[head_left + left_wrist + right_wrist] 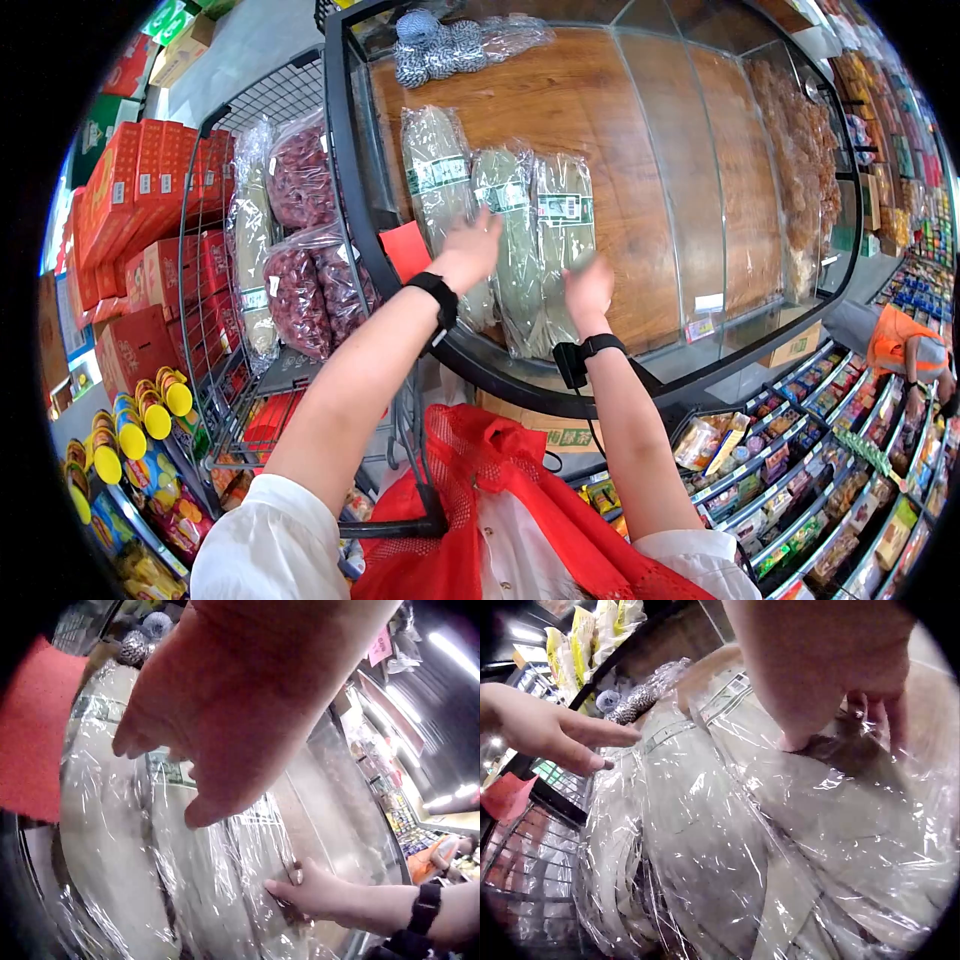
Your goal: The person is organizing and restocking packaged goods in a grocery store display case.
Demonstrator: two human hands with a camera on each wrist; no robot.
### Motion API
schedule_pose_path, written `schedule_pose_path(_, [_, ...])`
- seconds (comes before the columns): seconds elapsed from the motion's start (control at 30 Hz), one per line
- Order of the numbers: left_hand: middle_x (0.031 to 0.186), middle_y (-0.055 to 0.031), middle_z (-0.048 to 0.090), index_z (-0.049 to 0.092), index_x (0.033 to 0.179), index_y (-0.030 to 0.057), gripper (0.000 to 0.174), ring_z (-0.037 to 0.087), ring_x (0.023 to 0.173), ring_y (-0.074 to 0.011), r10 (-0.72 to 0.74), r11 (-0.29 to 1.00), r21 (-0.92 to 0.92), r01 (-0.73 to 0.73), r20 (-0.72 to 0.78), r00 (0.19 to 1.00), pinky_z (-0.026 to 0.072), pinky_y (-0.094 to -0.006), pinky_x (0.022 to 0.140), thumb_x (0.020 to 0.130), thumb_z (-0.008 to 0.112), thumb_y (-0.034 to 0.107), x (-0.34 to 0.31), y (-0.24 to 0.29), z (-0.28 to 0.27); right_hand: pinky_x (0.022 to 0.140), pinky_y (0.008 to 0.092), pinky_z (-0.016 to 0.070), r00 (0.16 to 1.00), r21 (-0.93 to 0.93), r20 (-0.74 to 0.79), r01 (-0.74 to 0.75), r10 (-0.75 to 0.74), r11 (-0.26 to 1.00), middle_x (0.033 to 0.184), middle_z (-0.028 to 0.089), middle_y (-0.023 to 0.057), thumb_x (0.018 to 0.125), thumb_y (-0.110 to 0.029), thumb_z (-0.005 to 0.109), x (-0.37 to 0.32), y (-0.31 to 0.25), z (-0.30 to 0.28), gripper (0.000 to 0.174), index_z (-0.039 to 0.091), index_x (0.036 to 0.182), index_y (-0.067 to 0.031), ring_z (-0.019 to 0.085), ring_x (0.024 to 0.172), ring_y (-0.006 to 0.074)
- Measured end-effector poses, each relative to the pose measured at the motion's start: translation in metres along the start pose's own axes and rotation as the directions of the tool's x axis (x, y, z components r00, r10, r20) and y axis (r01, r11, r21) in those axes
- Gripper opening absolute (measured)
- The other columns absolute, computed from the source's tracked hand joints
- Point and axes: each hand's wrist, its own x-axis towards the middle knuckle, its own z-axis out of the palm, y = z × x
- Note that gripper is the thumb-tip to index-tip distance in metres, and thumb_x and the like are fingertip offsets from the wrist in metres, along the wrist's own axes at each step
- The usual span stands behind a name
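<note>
Well, the case: wood-bottomed and black-rimmed, it spreads out in front of me, with my three long packs lying side by side in its near left part.
Cart: its wire frame stands close along my left, bags inside, so I judge it best to keep my left elbow easy on that side.
Long packs: the left pack, middle pack and right pack are wrapped in slick, crinkled film. I'd handle the bodies rather than tug at loose film, which could stretch or split.
Balls: a bagged cluster of them rests beyond the packs, near the far rim, well apart from both my hands.
Left hand: my left hand is over the left and middle packs, fingers spread and nearly straight. I cannot tell whether the tips touch the film. A broad, flat touch would steady a pack better than fingertips.
Right hand: my right hand grips the right pack at its outer side, thumb on top, fingers bent down over it. Their tips are hidden. I'd keep the hold wide and gentle, as the contents look bendable.
Red card: it sits beside the left pack at the near-left rim; my wrist should pass without brushing it.
Printed band: the right pack's band faces up, a handy guide for keeping it straight.
</note>
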Motion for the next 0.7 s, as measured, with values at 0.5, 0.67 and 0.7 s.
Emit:
schedule_pose_path(0.5, [0.096, -0.0144, 0.061, 0.054, 0.108, 0.0013, 0.03, 0.06, 0.087, -0.0217, 0.124, 0.796, -0.51, -0.325, -0.389, 0.913, 0.0466, -0.0333, 0.077, 0.084, 0.05, 0.018, -0.067, -0.026, -0.089, 0.098, 0.0484, 0.0272, 0.98, -0.251, 0.119, 0.185, -0.159, 0.95, 0.141, 0.018, 0.013, 0.073, -0.034, 0.064, -0.03, -0.015, 0.01, 0.081, 0.018, 0.136, -0.0121, 0.027, 0.124, 0.0321])
schedule_pose_path(0.67, [0.098, -0.0113, 0.062, 0.055, 0.105, 0.0017, 0.023, 0.06, 0.088, -0.0173, -0.461, 0.546, -0.777, -0.313, -0.591, 0.662, 0.047, -0.0271, 0.072, 0.086, 0.048, 0.013, -0.138, -0.177, -0.104, 0.097, 0.0476, 0.0289, 0.981, -0.351, 0.15, 0.172, -0.126, 0.92, 0.135, 0.03, 0.0128, 0.076, -0.036, 0.06, -0.033, -0.012, 0.005, 0.071, 0.026, 0.134, -0.0133, 0.037, 0.119, 0.0312])
schedule_pose_path(0.7, [0.098, -0.0105, 0.062, 0.055, 0.104, 0.0001, 0.024, 0.06, 0.088, -0.0165, -0.552, 0.499, -0.817, -0.288, -0.557, 0.62, 0.0471, -0.0267, 0.071, 0.086, 0.048, 0.014, -0.151, -0.215, -0.082, 0.097, 0.0476, 0.0289, 0.975, -0.346, 0.164, 0.198, -0.149, 0.917, 0.135, 0.03, 0.0128, 0.076, -0.036, 0.06, -0.031, -0.01, 0.001, 0.071, 0.026, 0.134, -0.0133, 0.037, 0.119, 0.0312])
